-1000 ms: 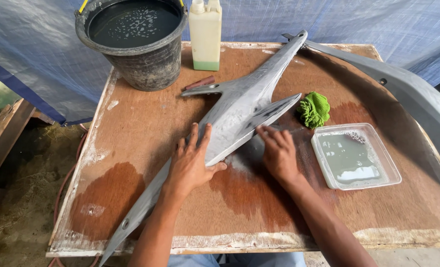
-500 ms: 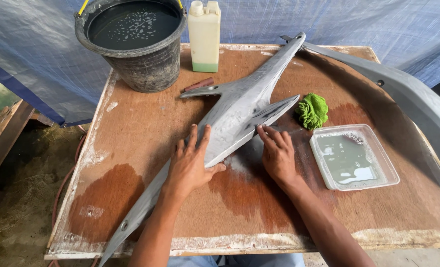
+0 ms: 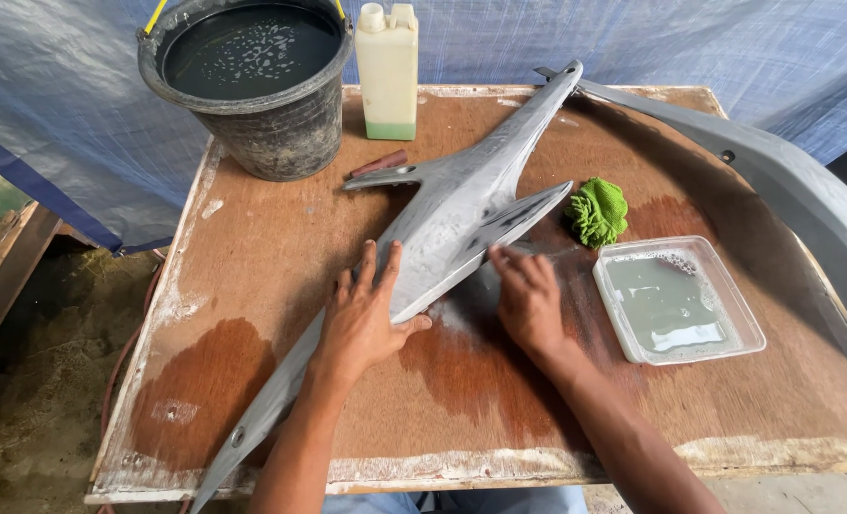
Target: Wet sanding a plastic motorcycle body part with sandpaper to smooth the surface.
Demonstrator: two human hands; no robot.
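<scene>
the long grey plastic panel (image 3: pixel 442 228) lies diagonally across the wet wooden table (image 3: pixel 252 257), from lower left to upper right of the frame. the left hand (image 3: pixel 366 314) lies flat on the panel's middle section, fingers spread and apart, pressing it down rather than gripping. the right hand (image 3: pixel 528 300) rests at the panel's lower edge, fingers together and curled onto the surface; whether it holds a small abrasive piece underneath cannot be told. judged step: wet rubbing of the panel surface, with one hand bracing. the next stroke calls for steady downward pressure from the bracing hand so the panel does not slide on the wet board.

surroundings: a clear square tub of cloudy water (image 3: pixel 676 300) sits just right of the right hand; a green scouring pad (image 3: pixel 597 211) lies above it. a black bucket of water (image 3: pixel 247 81) and a pale plastic jug (image 3: pixel 388 67) stand at upper centre. a second grey panel (image 3: pixel 785 181) curves along the right edge, near the tub.
</scene>
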